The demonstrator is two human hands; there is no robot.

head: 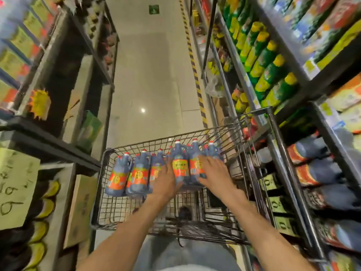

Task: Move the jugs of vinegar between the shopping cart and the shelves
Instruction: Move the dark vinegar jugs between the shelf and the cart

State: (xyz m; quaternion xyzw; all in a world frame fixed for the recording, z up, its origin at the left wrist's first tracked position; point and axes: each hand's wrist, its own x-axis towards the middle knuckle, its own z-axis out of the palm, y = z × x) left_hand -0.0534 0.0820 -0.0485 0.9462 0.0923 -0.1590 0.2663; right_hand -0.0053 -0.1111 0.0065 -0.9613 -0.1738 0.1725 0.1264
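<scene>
A wire shopping cart (101,192) stands in the aisle below me, holding several dark vinegar jugs with orange labels and red caps. Some jugs (136,173) stand along its far side. Two jugs (179,165) are raised between my hands. My left hand (166,182) presses with straight fingers against the left jug's side. My right hand (213,171) lies with spread fingers on the right jug (195,163). More of the same jugs (316,173) lie on the lower right shelves.
Shelves line both sides of the narrow aisle. Green and yellow bottles (265,61) fill the upper right shelf. A handwritten sign (15,184) and cardboard boxes (82,208) sit on the left. The tiled floor (152,75) stretches ahead, with a striped line (195,75) along the right.
</scene>
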